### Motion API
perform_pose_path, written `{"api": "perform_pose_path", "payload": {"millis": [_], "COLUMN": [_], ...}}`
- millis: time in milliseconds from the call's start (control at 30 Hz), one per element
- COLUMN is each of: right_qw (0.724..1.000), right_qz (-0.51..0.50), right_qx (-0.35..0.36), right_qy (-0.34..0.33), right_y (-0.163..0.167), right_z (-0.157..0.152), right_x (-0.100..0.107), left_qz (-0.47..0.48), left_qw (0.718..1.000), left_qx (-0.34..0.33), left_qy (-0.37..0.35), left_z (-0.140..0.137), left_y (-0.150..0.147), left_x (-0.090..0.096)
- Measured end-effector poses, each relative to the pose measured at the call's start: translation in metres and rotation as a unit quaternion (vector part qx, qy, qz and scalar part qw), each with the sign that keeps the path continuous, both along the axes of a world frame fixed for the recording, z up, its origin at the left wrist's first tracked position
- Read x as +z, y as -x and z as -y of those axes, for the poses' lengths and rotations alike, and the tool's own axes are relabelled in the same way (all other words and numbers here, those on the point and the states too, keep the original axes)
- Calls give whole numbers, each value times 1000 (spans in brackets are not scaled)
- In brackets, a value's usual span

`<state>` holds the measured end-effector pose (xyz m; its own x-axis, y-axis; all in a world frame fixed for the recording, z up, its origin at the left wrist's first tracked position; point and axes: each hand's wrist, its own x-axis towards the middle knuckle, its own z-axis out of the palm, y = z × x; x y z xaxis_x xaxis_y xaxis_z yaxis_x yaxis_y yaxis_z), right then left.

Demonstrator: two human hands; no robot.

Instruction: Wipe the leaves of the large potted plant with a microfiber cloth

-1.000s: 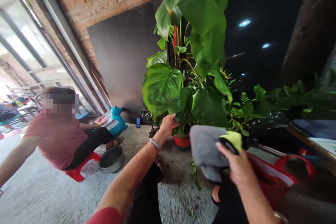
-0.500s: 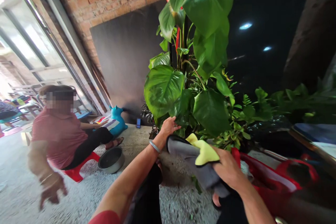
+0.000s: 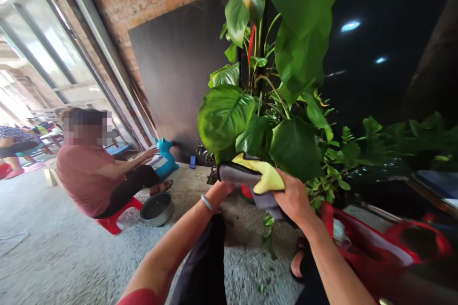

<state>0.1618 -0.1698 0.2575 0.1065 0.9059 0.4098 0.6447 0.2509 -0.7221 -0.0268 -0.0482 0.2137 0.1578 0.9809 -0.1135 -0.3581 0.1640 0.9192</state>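
A grey and yellow cloth (image 3: 270, 178) with dark edging is bunched in my right hand (image 3: 295, 200), whose fingers are wrapped round it. My left hand (image 3: 224, 189) is just below the cloth's left end, with a bracelet (image 3: 206, 202) at the wrist. The cloth hides its fingers, so whether it holds anything does not show. Directly beyond both hands stands a tall plant with broad green leaves (image 3: 226, 116). One dark leaf (image 3: 296, 147) hangs right behind the cloth.
To the left a person in a pink shirt (image 3: 84, 171) sits on a red stool (image 3: 110, 223), beside a grey basin (image 3: 156, 209) and a blue toy animal (image 3: 166, 159). A phone (image 3: 192, 162) stands near the dark panel (image 3: 179, 62). Red bags (image 3: 379, 243) lie at right.
The cloth has moved left and up, closer to the leaves. My left hand has dropped from the leaf to below the cloth. The seated person's near arm has swung forward toward the toy.
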Motion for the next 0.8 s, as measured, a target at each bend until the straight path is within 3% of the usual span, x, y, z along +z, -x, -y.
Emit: {"api": "perform_pose_path", "payload": {"millis": [133, 267, 333, 400, 500, 600, 667, 733, 800], "right_qw": [974, 892, 841, 796, 762, 766, 792, 863, 944], "right_qz": [-205, -393, -472, -544, -612, -600, -523, -398, -256], "right_qx": [-42, -195, -245, -246, -205, -180, -176, -145, -74], "right_qy": [92, 107, 99, 104, 53, -146, -262, -276, -192], "right_y": [-45, -49, -40, -33, -31, -27, -16, -1, 16], "right_z": [40, 64, 71, 74, 71, 48, 23, -2, -17], "right_x": [-67, -92, -89, -74, -26, 39, 76, 95, 90], "left_qz": [1, 71, 104, 113, 89, 41, 15, 7, 10], "left_qw": [999, 997, 988, 978, 976, 983, 986, 989, 990], "left_qx": [-17, 24, 44, 48, 23, 7, 14, 21, 19], "left_qy": [52, -32, -108, -166, -196, -181, -165, -149, -139], "left_z": [12, 11, 8, 7, 9, 14, 17, 18, 19], "left_y": [49, 69, 68, 65, 58, 49, 40, 29, 21], "left_x": [-6, 14, 31, 49, 69, 78, 78, 74, 68]}}
